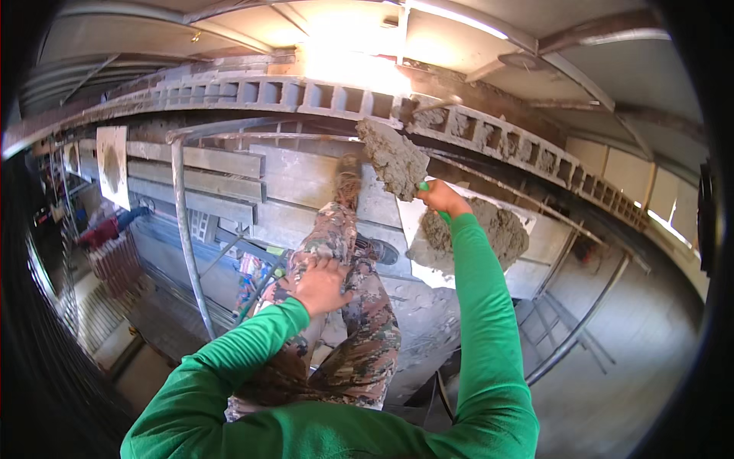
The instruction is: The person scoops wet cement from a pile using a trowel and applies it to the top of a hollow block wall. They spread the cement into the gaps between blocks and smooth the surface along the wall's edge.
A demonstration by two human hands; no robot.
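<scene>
Right there in front of me, the right hand [445,197] grips a green-handled trowel [423,186] loaded with mortar [391,159], by the white board's [432,275] far left corner; the left hand [321,286] rests, unclenched, on camouflage trousers [375,302].

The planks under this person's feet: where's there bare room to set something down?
The barest patch is the pale planking left of the brown boot, bordered farther left by long boards. A narrower strip shows between that boot and the white board. Crowded: that white board, largely covered by a mortar heap, near the right hand with its loaded trowel.
</scene>
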